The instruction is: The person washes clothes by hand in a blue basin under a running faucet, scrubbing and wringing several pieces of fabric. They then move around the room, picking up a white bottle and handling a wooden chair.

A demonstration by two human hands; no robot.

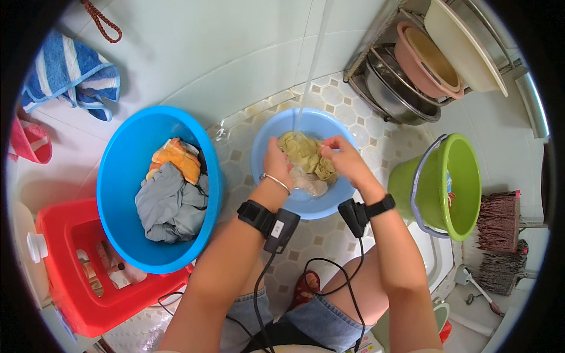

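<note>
A light-blue plastic basin stands on the tiled floor in front of me, with a thin stream of water falling into it. In it lies a wet yellow-green cloth, partly bunched at its right end. A pale beige cloth sits lower in the water. My right hand pinches the yellow-green cloth between thumb and fingers at its right side. At the cloth's left edge, my left hand grips it, its fingertips partly hidden. Both wrists wear black straps with cabled devices.
A bright-blue tub holding grey and orange clothes stands at left, beside a red plastic basket. To the right are a green bucket and brushes. A rack with stacked basins stands beyond. Black cables hang across my lap.
</note>
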